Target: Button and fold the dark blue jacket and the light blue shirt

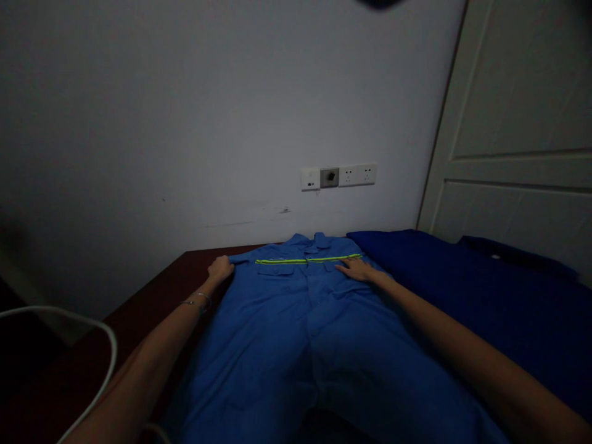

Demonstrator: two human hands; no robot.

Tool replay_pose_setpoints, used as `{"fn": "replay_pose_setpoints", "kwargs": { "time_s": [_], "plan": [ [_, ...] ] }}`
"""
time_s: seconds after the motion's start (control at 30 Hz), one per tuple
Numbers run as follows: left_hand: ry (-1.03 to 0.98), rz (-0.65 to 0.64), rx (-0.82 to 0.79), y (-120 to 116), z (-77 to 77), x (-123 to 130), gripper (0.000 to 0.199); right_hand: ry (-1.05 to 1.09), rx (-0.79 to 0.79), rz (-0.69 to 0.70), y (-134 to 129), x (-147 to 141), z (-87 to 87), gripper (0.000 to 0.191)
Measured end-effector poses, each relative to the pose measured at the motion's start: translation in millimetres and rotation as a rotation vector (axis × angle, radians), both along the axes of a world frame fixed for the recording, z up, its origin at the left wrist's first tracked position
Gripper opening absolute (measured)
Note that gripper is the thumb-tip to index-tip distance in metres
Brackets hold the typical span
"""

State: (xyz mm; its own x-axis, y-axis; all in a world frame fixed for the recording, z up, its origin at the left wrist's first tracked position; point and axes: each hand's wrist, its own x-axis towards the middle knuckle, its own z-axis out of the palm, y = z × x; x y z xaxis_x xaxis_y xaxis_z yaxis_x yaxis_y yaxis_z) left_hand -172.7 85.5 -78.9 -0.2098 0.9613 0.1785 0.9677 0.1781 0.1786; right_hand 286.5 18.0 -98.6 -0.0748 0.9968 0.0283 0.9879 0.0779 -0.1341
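A blue work garment [282, 314] with a collar, chest pocket flaps and a yellow-green stripe lies spread out, front side up, its collar towards the wall. At its upper left, my left hand [221, 269] is closed on the end of the sleeve, and a thin bracelet circles that wrist. My right hand [357, 269] rests with fingers spread on the right side of the chest, over the end of the stripe. The lower part of the garment is dark and runs towards the bottom of the view.
Beneath the garment is a dark red tabletop [185, 271]. Darker blue cloth [444, 290] lies on the right. A white cable [111, 345] curves at the lower left. Behind are a wall with sockets [357, 175] and a white panelled door [518, 166].
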Motion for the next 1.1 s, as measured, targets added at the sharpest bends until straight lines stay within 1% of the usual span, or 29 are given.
{"fn": "replay_pose_setpoints", "kwargs": {
  "time_s": [0.13,0.3,0.43,0.6,0.73,0.8,0.87,0.97,1.03,1.1],
  "plan": [
    [0.112,-0.004,-0.009,9,8.2,-9,0.030,-0.005,-0.041,-0.039,12,-5,-8.2,0.071],
    [0.172,-0.026,-0.006,12,11.1,-16,0.032,-0.033,-0.001,-0.025,22,-10,-14.1,0.073],
    [0.194,-0.031,-0.014,10,8.9,-22,0.035,-0.046,0.029,-0.012,31,-15,-18.0,0.072],
    [0.190,0.002,-0.044,16,2.1,-32,0.035,-0.066,0.042,0.011,45,-22,-19.9,0.069],
    [0.176,-0.003,-0.102,20,-3.9,-35,0.033,-0.074,0.073,0.053,52,-20,-20.3,0.067],
    [0.183,-0.002,-0.133,20,-3.7,-35,0.033,-0.079,0.084,0.079,52,-19,-19.7,0.067],
    [0.223,-0.015,-0.162,18,0.6,-34,0.033,-0.090,0.083,0.095,51,-19,-17.7,0.067],
    [0.293,-0.068,-0.194,8,14.1,-31,0.033,-0.144,0.068,0.084,45,-24,-10.9,0.064],
    [0.319,-0.119,-0.189,-6,25.3,-27,0.030,-0.197,0.085,0.085,37,-29,-2.8,0.062],
    [0.331,-0.199,-0.181,-26,35.4,-21,0.026,-0.237,0.127,0.134,22,-33,8.3,0.059]
  ]
}}
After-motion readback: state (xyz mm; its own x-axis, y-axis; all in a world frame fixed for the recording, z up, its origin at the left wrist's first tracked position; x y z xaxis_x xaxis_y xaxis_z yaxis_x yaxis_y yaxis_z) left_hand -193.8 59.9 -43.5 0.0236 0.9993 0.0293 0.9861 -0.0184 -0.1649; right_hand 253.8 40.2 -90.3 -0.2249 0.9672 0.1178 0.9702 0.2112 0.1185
